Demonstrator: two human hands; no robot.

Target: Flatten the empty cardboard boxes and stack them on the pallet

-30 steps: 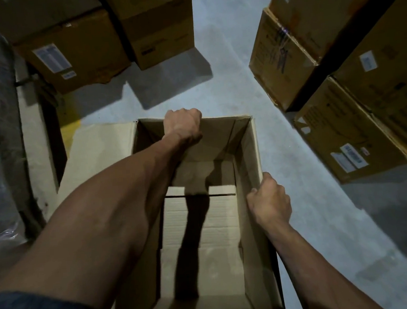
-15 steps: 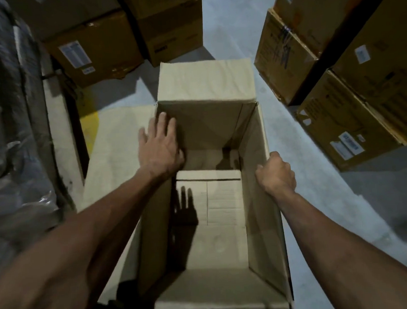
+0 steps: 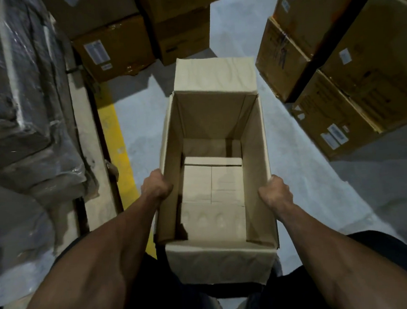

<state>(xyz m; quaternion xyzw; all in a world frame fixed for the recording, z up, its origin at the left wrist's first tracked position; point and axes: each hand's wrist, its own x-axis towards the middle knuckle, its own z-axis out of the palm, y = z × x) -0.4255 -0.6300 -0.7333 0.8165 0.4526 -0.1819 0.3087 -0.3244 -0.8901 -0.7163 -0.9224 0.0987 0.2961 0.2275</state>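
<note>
Open cardboard box (image 3: 213, 168) upright on the floor, just ahead of the feet. Left hand (image 3: 157, 187) and right hand (image 3: 275, 192) clamped on its long side walls, fingers curled over the rims, likely to squeeze it flat. Beyond it, stacked labelled cartons (image 3: 114, 51); pallet not identifiable.

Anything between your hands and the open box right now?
Nothing visible. The left hand grips the left wall of the open box and the right hand grips its right wall.
</note>
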